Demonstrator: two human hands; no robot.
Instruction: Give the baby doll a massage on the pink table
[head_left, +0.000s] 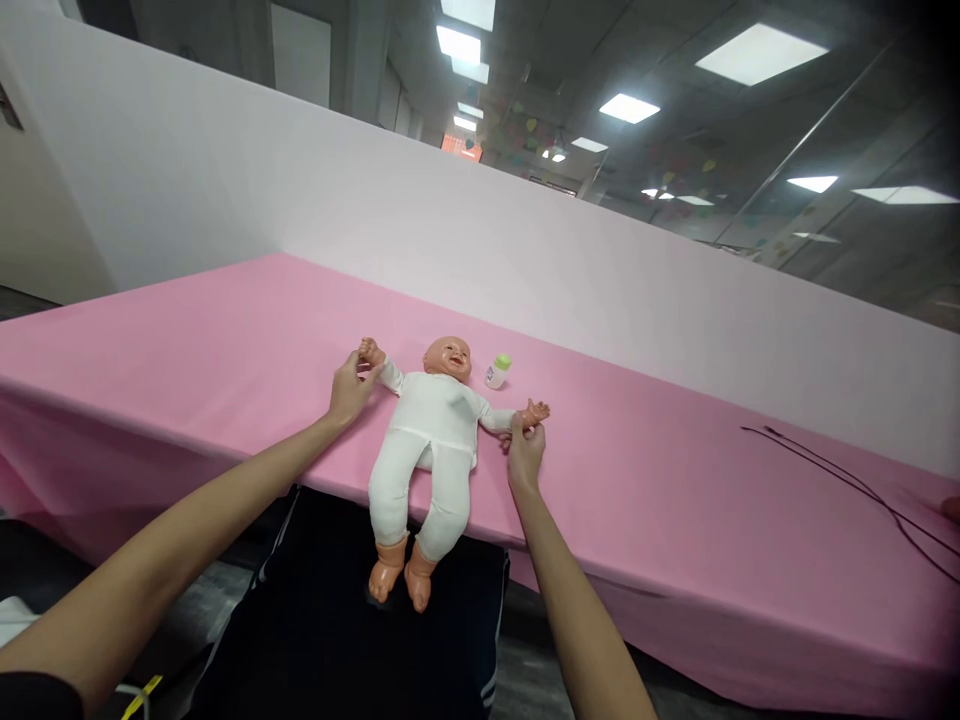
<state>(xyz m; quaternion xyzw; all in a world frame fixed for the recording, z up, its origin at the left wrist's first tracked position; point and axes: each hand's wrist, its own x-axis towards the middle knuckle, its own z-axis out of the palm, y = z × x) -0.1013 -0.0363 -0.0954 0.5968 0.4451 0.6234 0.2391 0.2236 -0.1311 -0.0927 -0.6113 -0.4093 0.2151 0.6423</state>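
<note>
Bottle marking: dark print on the small bottle [496, 376] with the green cap; too small to read.
Doll, looks: baby doll [433, 410] in a white long-sleeved top and white trousers; head, hands and feet bare, smooth and glossy; a loose white fold shows between the thighs.
Doll, position: on its back on the pink cloth [247, 330], head toward the white partition [375, 190], arms spread to both sides; lower legs extend past the near table edge, feet over the person's dark trousers [352, 660].
Left hand: left hand [349, 392] at the doll's wrist on the picture's left; thumb and fingers closed around it, forearm reaching in diagonally from the lower left.
Right hand: right hand [526, 458] gripping the opposite wrist from the near side, thumb uppermost, fingers curled beneath; the doll's open palm protrudes beyond. Forearm slants up from the bottom edge.
Bottle, position: upright beside the doll's head, untouched.
Cable: thin black cable [847, 480] on the cloth, far right.
</note>
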